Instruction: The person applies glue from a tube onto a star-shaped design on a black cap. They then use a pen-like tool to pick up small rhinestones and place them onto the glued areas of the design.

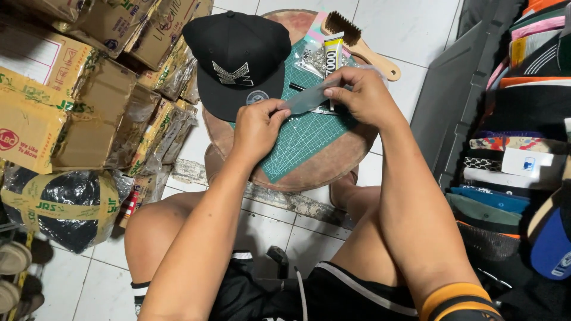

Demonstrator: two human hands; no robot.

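Both hands, left hand and right hand, pinch one clear plastic strip above the green cutting mat; its contents unreadable. One black cap at eleven o'clock, one brush at one.

Clear plastic strip: thin, translucent, greyish, stretched nearly level with slight tilt, pinched at both ends, upper centre of frame, above green cutting mat: gridded, flat on round stool, centre of frame.
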